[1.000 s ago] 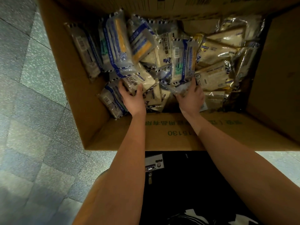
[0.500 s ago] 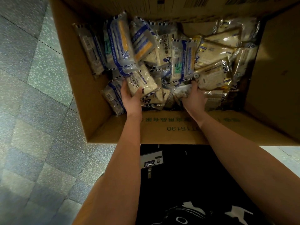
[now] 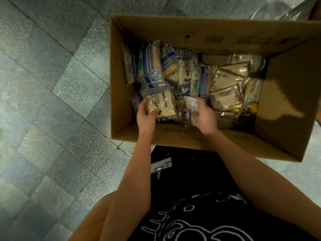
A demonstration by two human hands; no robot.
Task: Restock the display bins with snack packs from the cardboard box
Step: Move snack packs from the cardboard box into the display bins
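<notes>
An open cardboard box (image 3: 119,94) stands on the floor in front of me, holding several clear snack packs with blue or yellow print (image 3: 199,79). My left hand (image 3: 146,117) grips a beige snack pack (image 3: 162,106) near the box's front left, thumb across its lower face. My right hand (image 3: 204,117) holds a crumpled clear pack (image 3: 191,104), fingers curled round it, just right of the other pack. Both hands are inside the box above the pile.
Grey speckled floor tiles (image 3: 60,101) spread to the left of the box. A metal wire frame (image 3: 284,13) shows at the top right beyond the box. A small badge (image 3: 161,166) hangs on my dark shirt below the box's near wall.
Both hands have closed round packs and lifted them a little off the pile. My head has pulled back, so the whole box and more floor show now.
</notes>
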